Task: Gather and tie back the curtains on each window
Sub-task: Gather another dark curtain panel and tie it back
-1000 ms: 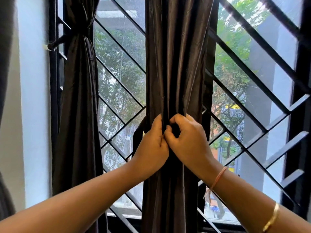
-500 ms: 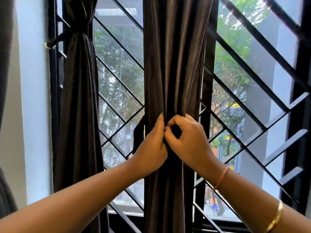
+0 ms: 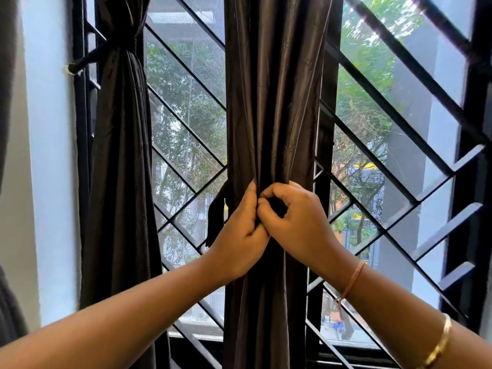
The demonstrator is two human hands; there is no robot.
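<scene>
**Now both hands meet at the middle curtain's front**

Straight ahead of me the middle curtain [image 3: 271,102] hangs as a narrow gathered column, its long axis vertical, against the window grille [image 3: 399,145]. My left hand [image 3: 239,235] and right hand [image 3: 298,222] touch each other at the column's front, both level with its waist, neither nearer than the other. Both are curled. The right thumb and forefinger pinch something dark, which I take to be an end of the tie-back strap [image 3: 217,219]. The left's fingers close on the same spot, and a slack length of strap droops just beside that hand's outer edge. The strap lies crosswise to the folds, so I judge the tightening pull must go sideways. The left curtain [image 3: 119,155] is already cinched.
</scene>
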